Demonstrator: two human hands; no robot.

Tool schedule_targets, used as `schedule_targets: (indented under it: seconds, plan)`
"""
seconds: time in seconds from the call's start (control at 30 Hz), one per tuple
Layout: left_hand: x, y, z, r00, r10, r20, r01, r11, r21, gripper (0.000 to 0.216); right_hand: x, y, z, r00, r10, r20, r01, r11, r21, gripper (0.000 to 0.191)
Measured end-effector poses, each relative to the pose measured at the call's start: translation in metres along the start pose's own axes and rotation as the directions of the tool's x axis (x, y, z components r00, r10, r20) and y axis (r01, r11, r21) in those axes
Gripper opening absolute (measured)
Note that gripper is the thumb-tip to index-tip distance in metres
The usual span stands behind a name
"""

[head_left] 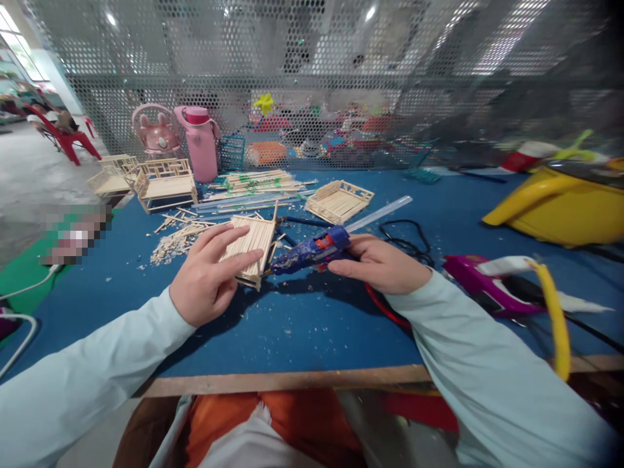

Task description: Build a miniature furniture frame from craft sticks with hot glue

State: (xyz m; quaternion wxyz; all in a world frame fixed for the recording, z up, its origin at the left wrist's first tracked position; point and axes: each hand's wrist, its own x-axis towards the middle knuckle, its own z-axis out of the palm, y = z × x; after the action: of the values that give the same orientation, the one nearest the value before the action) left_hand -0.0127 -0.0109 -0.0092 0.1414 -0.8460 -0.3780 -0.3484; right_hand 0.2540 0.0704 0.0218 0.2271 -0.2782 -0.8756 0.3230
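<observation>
- The left hand [207, 276] holds a flat wooden stick panel [251, 242]. Its fingers [225, 235] lie spread on top of the panel and the thumb presses on the near edge, so the panel is gripped.
- The stick panel is tilted, with its near corner down on the blue bench [302, 325].
- The right hand [383, 263] is just to the right of the stick panel. Its fingers are wrapped tight around the handle of a blue glue gun [312, 250].
- The tip of the glue gun points at the right edge of the stick panel and is very close to it. I cannot tell if it touches.
- A clear glue stick [380, 213] pokes out of the back of the glue gun, away from the stick panel.
- A black cord [404, 237] lies right of the stick panel, behind the right hand.
- A heap of wood scraps [170, 246] lies just left of the stick panel.
- Behind the stick panel lies a bundle of long sticks [253, 182], and to the back right a small wooden tray [338, 201].
- To the back left of the stick panel stand little wooden seats [166, 185] and a pink bottle [199, 143].
- Far right of the stick panel are a purple toy [487, 286] and a yellow toy [560, 208].
</observation>
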Motion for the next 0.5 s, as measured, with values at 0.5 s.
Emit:
schedule_targets:
  seconds: [0.5]
  plan:
    - [-0.0010, -0.0004, 0.0003, 1.000, -0.008, 0.005, 0.008, 1.000, -0.014, 0.060, 0.0012, 0.0037, 0.0022, 1.000, 0.022, -0.006, -0.022, 0.999, -0.035, 0.036]
